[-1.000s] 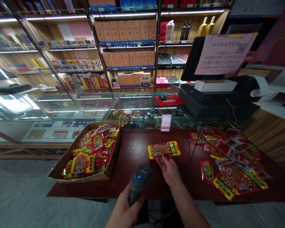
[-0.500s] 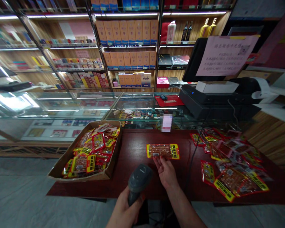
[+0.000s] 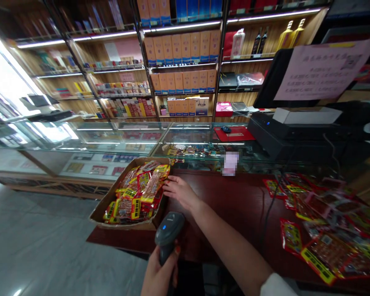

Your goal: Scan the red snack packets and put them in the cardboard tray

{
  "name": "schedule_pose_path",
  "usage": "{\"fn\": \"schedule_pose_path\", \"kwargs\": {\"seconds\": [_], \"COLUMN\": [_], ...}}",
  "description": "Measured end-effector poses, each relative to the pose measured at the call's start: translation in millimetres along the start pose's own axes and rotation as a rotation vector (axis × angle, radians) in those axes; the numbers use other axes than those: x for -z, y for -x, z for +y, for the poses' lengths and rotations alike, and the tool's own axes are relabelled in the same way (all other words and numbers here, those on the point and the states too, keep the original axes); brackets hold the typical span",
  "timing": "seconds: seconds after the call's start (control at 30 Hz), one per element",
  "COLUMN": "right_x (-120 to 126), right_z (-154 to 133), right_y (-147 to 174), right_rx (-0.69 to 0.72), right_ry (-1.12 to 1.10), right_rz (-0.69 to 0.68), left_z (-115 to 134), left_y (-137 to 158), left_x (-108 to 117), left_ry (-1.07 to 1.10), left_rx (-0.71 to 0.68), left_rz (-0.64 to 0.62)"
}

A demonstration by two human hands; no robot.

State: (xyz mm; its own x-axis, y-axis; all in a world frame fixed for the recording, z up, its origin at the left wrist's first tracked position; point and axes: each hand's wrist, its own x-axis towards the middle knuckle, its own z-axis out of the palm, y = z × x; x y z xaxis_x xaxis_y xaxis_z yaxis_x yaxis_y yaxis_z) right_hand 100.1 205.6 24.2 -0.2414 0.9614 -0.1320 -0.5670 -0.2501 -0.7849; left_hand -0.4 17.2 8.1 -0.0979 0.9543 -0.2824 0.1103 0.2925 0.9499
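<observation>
My left hand (image 3: pixel 163 263) is wrapped around the handle of a dark grey barcode scanner (image 3: pixel 169 230), which shows a small blue light. At the right wall of a cardboard box (image 3: pixel 128 225) is my right hand (image 3: pixel 181 191), its fingers stretched out and slightly apart. Just beyond its fingertips a red and yellow snack packet (image 3: pixel 154 186) lies slanted on top of the pile in the box. Whether the fingertips still touch that packet, I cannot tell. Several similar snack packets (image 3: pixel 125 207) fill the box.
More packets (image 3: pixel 329 250) lie heaped on the right of the dark red table (image 3: pixel 228 213), with a black cable (image 3: pixel 269 209) beside them. Behind stand a glass display counter (image 3: pixel 111 137), a black monitor (image 3: pixel 273 78) and a red mat (image 3: pixel 240 133) with a mouse (image 3: pixel 225 129).
My right hand has moved left from the table's middle to the box, and the packet it held now lies on the pile. The scanner's blue light now shows. The view has turned slightly left.
</observation>
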Motion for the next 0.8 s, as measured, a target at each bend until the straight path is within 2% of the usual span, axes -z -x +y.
{"fn": "schedule_pose_path", "kwargs": {"seconds": [0.03,0.1,0.2,0.23,0.27,0.33,0.43,0.5,0.6,0.67,0.8], "right_x": [8.1,40.4,113.0,138.1,161.4,200.0,233.4,240.1,229.5,210.4,165.4], "right_z": [1.2,2.6,-3.7,-8.0,-12.9,-22.2,-30.2,-30.6,-24.3,-16.6,-2.7], "right_y": [0.8,13.2,56.2,74.7,94.0,131.7,176.7,193.8,196.5,185.4,155.0], "right_rx": [0.015,0.116,0.325,0.342,0.293,0.061,-0.230,-0.320,-0.386,-0.343,-0.155], "right_ry": [0.056,0.226,0.710,0.922,1.116,1.381,1.615,1.714,1.802,1.859,1.849], "right_rz": [0.032,0.170,0.554,0.698,0.848,1.094,1.270,1.307,1.266,1.145,0.775], "left_z": [-0.6,-1.5,-2.4,-2.4,-2.3,-1.7,-0.6,0.3,2.8,5.4,7.5], "left_y": [-0.2,-1.8,-4.8,-5.6,-6.3,-7.3,-7.9,-7.5,-6.2,-5.8,-7.0], "left_x": [-0.1,-2.7,-12.7,-17.1,-21.8,-31.4,-44.2,-50.3,-54.8,-55.4,-53.9], "left_ry": [-0.011,-0.024,-0.029,-0.030,-0.034,-0.044,-0.042,-0.039,-0.060,-0.085,-0.142], "left_rx": [0.005,0.005,-0.021,-0.030,-0.037,-0.047,-0.045,-0.033,-0.023,-0.017,0.022], "left_rz": [-0.014,-0.031,-0.042,-0.048,-0.063,-0.098,-0.155,-0.186,-0.217,-0.241,-0.287]}}
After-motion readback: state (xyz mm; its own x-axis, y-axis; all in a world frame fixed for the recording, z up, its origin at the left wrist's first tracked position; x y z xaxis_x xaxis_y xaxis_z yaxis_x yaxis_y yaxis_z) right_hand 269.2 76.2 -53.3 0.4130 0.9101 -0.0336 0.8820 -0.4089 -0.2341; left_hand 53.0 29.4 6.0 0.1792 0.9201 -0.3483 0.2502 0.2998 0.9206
